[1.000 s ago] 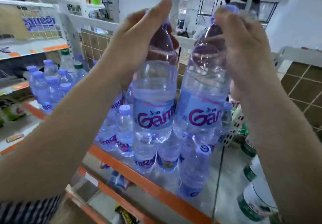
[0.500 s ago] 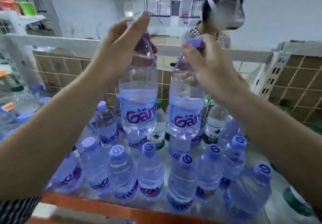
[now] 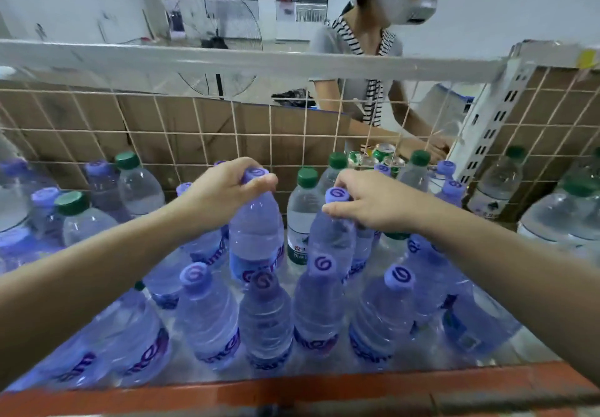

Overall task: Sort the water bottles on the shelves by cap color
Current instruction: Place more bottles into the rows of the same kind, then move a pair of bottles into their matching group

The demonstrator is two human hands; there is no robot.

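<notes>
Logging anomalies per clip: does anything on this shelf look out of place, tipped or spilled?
A green-capped bottle stands between the two purple-capped bottles that the left hand and right hand grip near the cap. A second green-capped bottle stands at far left among purple caps. Colours are mixed there. No spill shows.

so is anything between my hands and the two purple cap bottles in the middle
Nothing visible does. The left hand grips the left purple-cap bottle at its neck, and the right hand grips the right purple-cap bottle the same way. A green-cap bottle stands behind the gap between them, blocking neither grip.
</notes>
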